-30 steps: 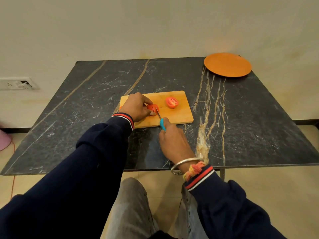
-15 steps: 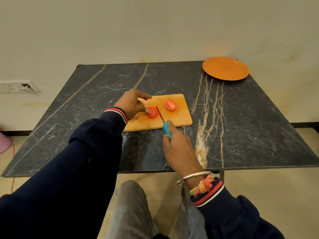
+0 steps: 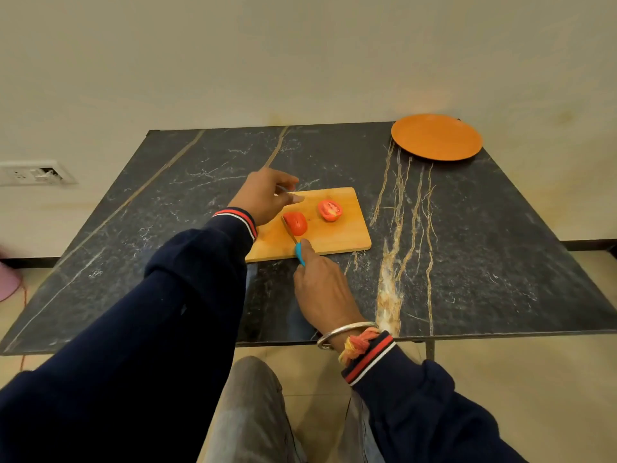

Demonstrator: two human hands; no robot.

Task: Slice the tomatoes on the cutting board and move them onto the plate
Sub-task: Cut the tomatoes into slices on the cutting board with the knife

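Left hand [image 3: 267,195] now off tomato half [image 3: 295,223], knife [image 3: 293,240] alongside.

Two tomato halves, one cut side down [image 3: 295,223] and one cut side up [image 3: 330,210], one wooden cutting board [image 3: 337,237], one blue-handled knife [image 3: 299,251], one orange plate [image 3: 436,137], one dark marble table [image 3: 467,248], two hands, left [image 3: 265,195] and right [image 3: 322,289], one wall socket [image 3: 31,173].

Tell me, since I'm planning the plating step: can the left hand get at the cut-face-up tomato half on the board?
Probably yes: the left hand hovers open over the wooden cutting board, and nothing lies between it and the cut-face-up tomato half.
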